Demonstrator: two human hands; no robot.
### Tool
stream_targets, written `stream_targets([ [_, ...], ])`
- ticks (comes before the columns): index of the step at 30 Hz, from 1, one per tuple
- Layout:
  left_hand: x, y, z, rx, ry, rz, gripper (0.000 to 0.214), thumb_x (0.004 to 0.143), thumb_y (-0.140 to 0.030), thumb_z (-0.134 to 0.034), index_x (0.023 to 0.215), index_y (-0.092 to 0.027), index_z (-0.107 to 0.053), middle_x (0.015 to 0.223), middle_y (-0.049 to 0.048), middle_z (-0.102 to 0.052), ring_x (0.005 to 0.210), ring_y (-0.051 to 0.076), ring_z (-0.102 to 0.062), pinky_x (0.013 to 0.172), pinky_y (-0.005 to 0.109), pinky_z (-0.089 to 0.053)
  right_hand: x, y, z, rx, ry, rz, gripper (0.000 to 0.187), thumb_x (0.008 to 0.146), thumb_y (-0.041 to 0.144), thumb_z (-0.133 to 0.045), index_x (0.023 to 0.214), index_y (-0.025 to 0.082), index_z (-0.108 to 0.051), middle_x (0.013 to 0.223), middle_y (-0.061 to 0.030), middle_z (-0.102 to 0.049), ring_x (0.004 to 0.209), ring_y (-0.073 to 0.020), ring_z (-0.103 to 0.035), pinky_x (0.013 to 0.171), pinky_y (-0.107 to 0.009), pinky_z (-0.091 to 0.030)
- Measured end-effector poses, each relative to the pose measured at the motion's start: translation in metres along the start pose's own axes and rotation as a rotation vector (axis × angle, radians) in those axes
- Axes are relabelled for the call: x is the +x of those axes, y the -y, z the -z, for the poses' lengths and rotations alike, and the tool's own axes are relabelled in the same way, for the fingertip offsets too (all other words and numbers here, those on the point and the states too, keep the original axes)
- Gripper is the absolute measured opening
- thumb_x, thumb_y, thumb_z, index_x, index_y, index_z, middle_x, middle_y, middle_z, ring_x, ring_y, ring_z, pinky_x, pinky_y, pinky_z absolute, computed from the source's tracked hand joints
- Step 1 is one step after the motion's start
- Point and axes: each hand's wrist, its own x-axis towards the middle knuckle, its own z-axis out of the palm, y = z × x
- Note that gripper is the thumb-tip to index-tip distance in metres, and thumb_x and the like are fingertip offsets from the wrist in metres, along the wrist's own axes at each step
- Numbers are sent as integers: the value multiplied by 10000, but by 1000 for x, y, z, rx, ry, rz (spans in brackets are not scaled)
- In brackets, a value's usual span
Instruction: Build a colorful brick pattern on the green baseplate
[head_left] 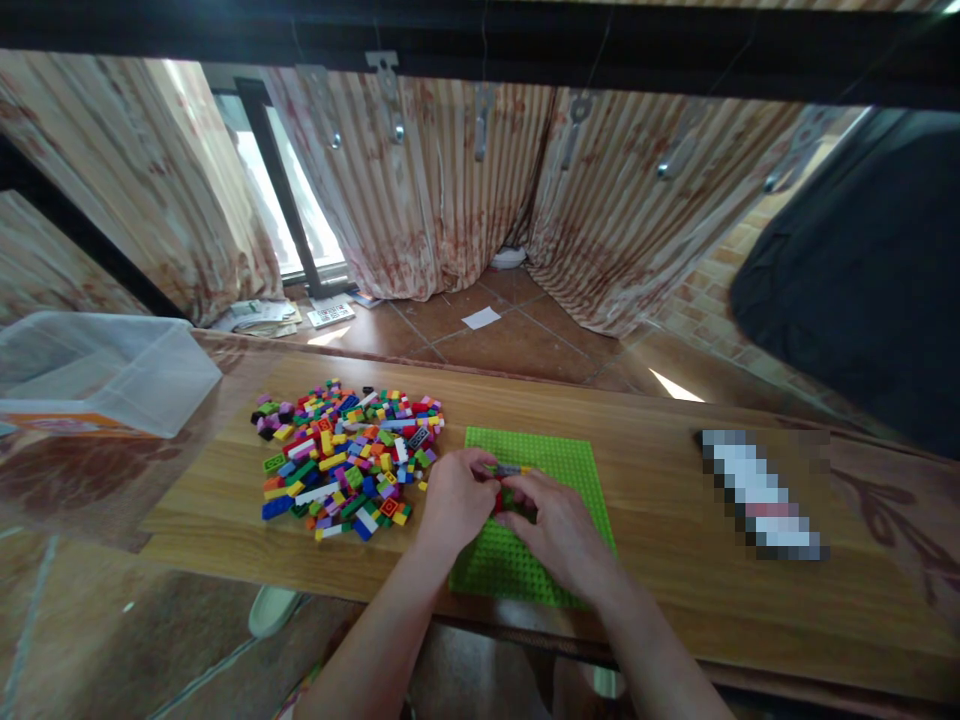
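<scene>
My left hand (459, 500) and right hand (561, 525) are meeting over the green baseplate (576, 460), fingertips bunching narrowly at some small bricks; a red brick (498, 497) is showing between them, left of the plate's centre, and a grey piece (510, 469) is showing just beyond it; my own fingers are blocking the rest, so I cannot tell which hand is gripping which piece, or whether the red one is sitting on the studs.

To the left, a loose heap of coloured bricks (349, 465) is spreading over the wooden table (652, 490), its near right side lying close to my left wrist; farther left, an orange-labelled clear plastic bin (176, 375) is standing; to the right, well apart from the plate, a pixelated object (761, 500) is lying aslant, too masked for me to name; past the table, patterned curtains (442, 200) are hanging, and a white sheet (481, 318) is lying on the tiled floor (551, 345).

My left forearm (375, 640) is angling in rightward from the near side, its hand arching with the fingers curling; my right forearm (652, 640) is angling leftward, its fingers pointing at the left hand.
</scene>
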Motion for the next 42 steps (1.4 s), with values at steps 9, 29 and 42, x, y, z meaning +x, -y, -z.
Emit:
stream_targets([
  [9,-1,3,-2,0,6,-2,196,678,-81,-634,834,-166,-718,747,27,-726,683,142,-654,630,228,-484,3,0,3,46,16,-29,167,762,138,-650,918,198,-650,834,-3,-612,776,-155,-556,710,-279,-392],
  [29,0,4,-2,-8,33,-15,130,688,-92,-618,749,-164,-706,717,23,-713,658,137,-640,604,225,-466,1,0,9,66,73,-21,123,826,210,-618,938,203,-669,895,-25,-625,829,-168,-577,741,-290,-412],
  [42,0,2,-1,24,46,-25,107,696,-107,-626,725,-170,-707,728,17,-713,674,134,-637,620,224,-467,6,1,6,80,35,-85,58,796,196,-645,840,196,-683,834,-16,-643,769,-157,-570,711,-280,-398],
])
